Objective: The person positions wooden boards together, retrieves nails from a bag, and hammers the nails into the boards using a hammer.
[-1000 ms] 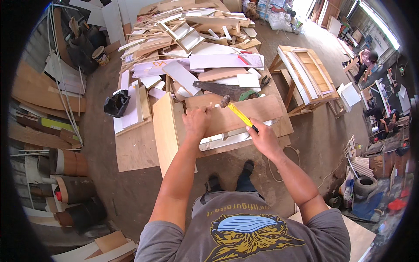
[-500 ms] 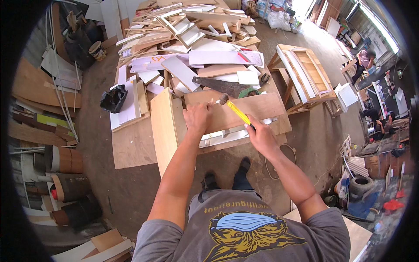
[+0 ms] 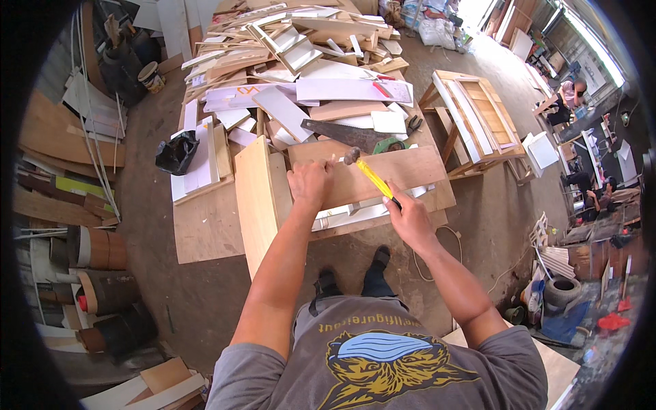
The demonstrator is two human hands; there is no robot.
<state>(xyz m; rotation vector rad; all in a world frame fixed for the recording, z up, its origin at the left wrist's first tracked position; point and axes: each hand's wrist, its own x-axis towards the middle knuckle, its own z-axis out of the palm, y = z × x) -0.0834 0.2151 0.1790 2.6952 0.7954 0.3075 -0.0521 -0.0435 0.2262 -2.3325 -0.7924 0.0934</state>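
My right hand [image 3: 410, 215] grips a hammer [image 3: 373, 176] by its yellow and black handle. The hammer's head hangs over a brown wooden board [image 3: 413, 165], close to my left fingertips. On that board rests my left hand [image 3: 311, 183], its fingers bent and pinched together. A small pale tip shows by the thumb, but what the fingers hold is too small to make out. At the board's left end stands a pale wooden panel [image 3: 257, 195], against a white-edged piece under the board. Just beyond lies a handsaw [image 3: 345, 134] with a green handle.
Wood offcuts [image 3: 301, 37] heap up on the far part of the worktable. Pliers [image 3: 414, 124] and a black plastic bag [image 3: 177, 153] lie nearby. To the right is a wooden stand [image 3: 471, 116]; a cable [image 3: 447, 260] loops on the floor. Other people sit far right.
The view has shifted very slightly. Both hands and the hammer stay almost where they were. A person at the far right has changed posture.
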